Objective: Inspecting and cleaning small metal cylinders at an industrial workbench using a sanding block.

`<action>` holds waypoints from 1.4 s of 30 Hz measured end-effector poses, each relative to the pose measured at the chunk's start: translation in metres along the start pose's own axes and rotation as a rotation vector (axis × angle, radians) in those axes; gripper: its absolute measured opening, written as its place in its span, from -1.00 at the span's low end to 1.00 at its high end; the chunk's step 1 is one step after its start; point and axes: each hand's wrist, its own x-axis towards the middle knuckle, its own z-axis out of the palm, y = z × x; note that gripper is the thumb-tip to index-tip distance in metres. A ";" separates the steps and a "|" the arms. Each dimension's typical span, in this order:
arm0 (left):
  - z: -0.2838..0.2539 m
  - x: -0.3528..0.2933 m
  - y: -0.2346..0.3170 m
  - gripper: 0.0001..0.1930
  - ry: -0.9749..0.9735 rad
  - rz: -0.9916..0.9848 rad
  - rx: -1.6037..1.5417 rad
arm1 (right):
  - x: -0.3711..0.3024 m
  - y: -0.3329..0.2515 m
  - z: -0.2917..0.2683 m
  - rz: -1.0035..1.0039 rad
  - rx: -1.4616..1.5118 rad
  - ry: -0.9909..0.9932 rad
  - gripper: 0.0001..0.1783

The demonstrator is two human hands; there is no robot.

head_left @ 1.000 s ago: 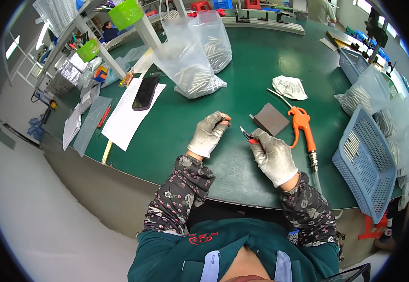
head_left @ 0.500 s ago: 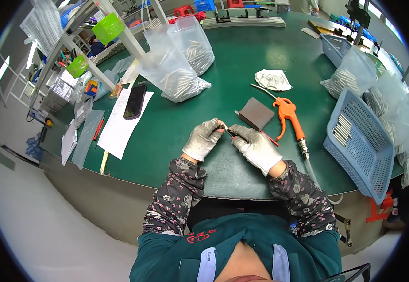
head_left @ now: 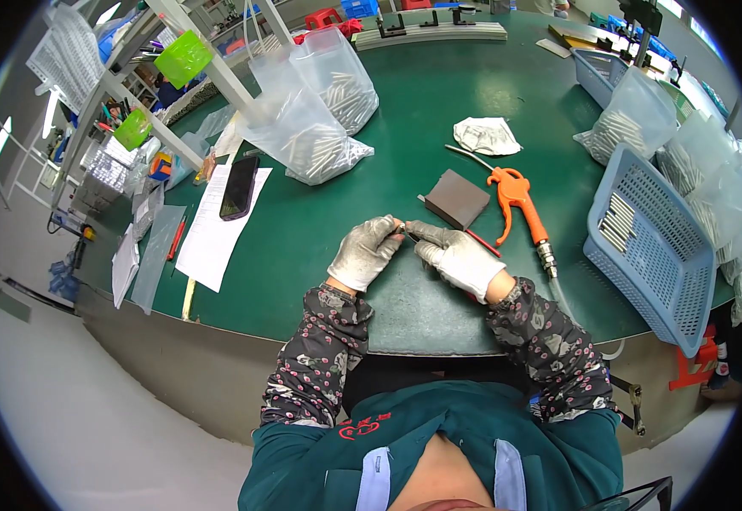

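**Left hand (head_left: pixel 365 254) and right hand (head_left: pixel 456 257): fingertips nearly meeting over the small part (head_left: pixel 403 227)**

Left fingers: thumb and forefinger are pinched together, with the small part between their tips. The other fingers curl inward. The part is mostly covered; I cannot tell its long axis.

Right fingers: curled around a red-handled tool (head_left: pixel 483 243), forefinger stretched left. The palm covers most of the tool, so I cannot tell how far its handles are spread. Its working end points left, toward the left fingertips; its long axis slants from far left to near right. I cannot confirm contact between tool and part.

Wrists and arms: I view both gloved hands from above, over the near middle of the green table (head_left: pixel 426 319). Each forearm, in a flowered sleeve, enters from the near side; the left leans slightly right, the right leans left.

Surroundings: a brown block (head_left: pixel 458 198) lies just beyond the right hand. Right of it, an orange air gun (head_left: pixel 520 204) lies with its nozzle pointing far left. A blue basket (head_left: pixel 662 277) with metal pins (head_left: pixel 616 223) sits at the right. At the left I see a phone (head_left: pixel 240 187) on a paper sheet (head_left: pixel 218 247); bags of pins (head_left: pixel 316 145) stand farther off.
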 end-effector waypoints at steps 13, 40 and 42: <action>-0.001 0.000 0.002 -0.83 -0.027 0.010 0.041 | -0.005 -0.008 -0.006 0.065 0.147 -0.102 -0.51; -0.006 -0.003 0.007 -0.84 -0.051 0.119 0.086 | -0.003 0.004 -0.014 0.118 0.270 -0.211 -0.53; -0.007 -0.003 0.006 -0.83 -0.058 0.112 0.054 | -0.004 0.003 -0.014 0.133 0.274 -0.207 -0.52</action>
